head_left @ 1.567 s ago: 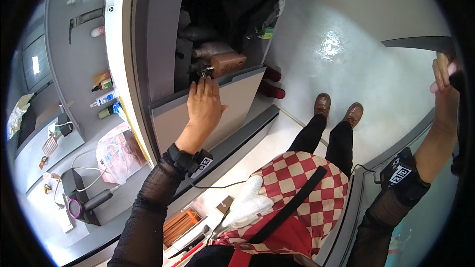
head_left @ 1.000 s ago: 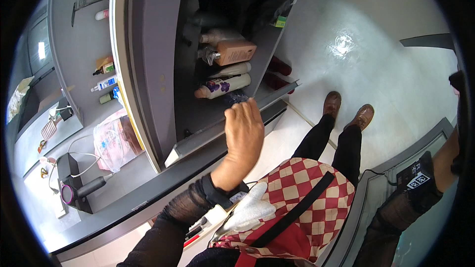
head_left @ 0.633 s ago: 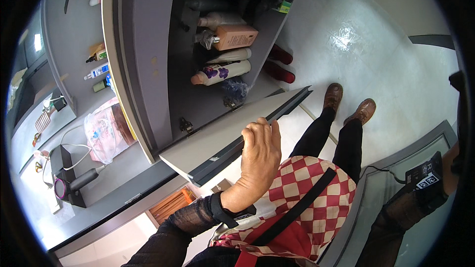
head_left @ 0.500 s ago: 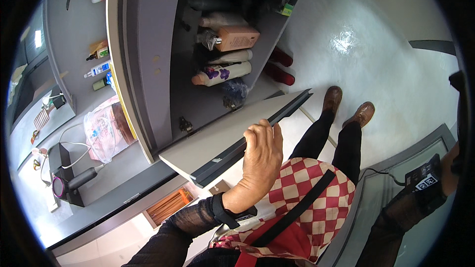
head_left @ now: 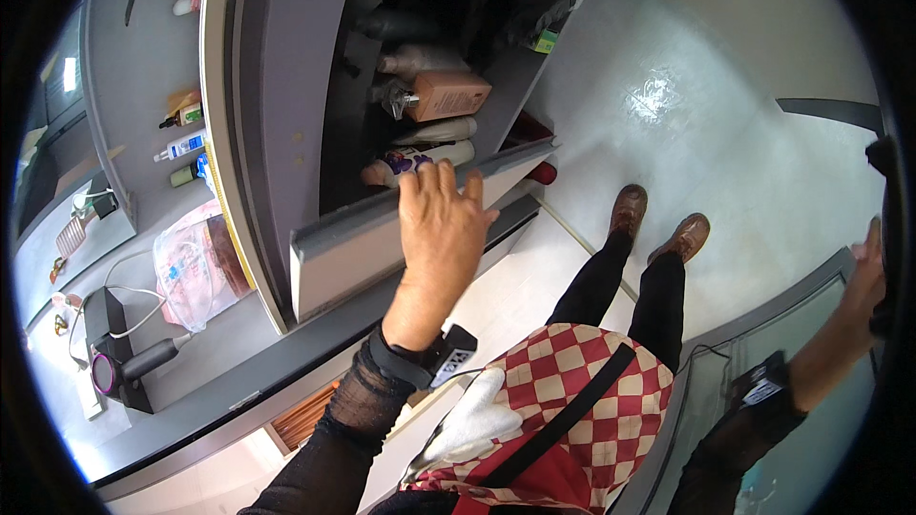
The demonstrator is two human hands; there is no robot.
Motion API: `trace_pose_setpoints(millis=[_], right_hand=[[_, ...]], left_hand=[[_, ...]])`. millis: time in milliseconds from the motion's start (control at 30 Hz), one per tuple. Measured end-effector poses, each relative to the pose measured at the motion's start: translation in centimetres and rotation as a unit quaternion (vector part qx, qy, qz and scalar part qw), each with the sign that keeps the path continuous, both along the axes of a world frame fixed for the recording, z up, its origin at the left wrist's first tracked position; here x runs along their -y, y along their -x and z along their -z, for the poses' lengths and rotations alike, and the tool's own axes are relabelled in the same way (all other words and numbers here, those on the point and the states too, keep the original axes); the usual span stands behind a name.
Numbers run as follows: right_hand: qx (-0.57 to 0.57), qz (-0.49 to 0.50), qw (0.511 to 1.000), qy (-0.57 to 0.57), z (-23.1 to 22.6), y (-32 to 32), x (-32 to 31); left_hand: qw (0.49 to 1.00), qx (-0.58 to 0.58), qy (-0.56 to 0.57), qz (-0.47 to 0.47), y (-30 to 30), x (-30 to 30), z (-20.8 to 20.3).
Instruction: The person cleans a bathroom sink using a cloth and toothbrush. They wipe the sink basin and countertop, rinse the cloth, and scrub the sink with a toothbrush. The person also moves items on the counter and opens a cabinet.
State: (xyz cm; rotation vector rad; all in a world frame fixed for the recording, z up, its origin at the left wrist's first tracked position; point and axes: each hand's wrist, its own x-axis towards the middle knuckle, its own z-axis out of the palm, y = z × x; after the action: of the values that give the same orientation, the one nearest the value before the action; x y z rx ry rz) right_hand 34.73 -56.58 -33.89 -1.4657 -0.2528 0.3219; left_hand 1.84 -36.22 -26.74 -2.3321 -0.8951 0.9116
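Observation:
My left hand (head_left: 445,229) rests on a pale cabinet door (head_left: 348,262) with a dark grey edge. Its fingers are spread and reach over the upper edge, with the palm against the outer face. Behind the door, the cabinet holds a peach-coloured pump bottle (head_left: 450,95), a slim white bottle (head_left: 447,131) and a white bottle with a purple flower print (head_left: 386,167), partly covered by my fingertips. At the right rim my right hand (head_left: 863,272) is raised above a grey-framed glass panel (head_left: 711,372). Its fingers are partly cut off by the dark rim.
On the grey counter at left are a hair dryer (head_left: 143,360), a clear bag with pink contents (head_left: 196,262) and several small bottles (head_left: 181,146). An open compartment (head_left: 305,420) below holds brown sticks. Red shoes (head_left: 541,173) stand beside the cabinet. My brown shoes (head_left: 685,236) are on the pale floor.
The cabinet door has swung inward toward the cabinet with my left hand on it, covering more of the bottles and the red shoes. My right hand has risen along the right rim.

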Motion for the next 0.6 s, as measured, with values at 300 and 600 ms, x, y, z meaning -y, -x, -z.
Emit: trace_pose_setpoints(millis=[300, 600], right_hand=[[-0.248, -0.212, 0.937, 0.127, 2.8, 16.2, 1.1], [-0.047, -0.538, 0.841, -0.020, -4.5, 22.3, -8.8]], left_hand=[[0.961, 0.250, 0.120, 0.021, -1.0, -0.8, -0.4], [0.583, 0.587, 0.472, -0.304, 0.3, 4.2, -5.0]])
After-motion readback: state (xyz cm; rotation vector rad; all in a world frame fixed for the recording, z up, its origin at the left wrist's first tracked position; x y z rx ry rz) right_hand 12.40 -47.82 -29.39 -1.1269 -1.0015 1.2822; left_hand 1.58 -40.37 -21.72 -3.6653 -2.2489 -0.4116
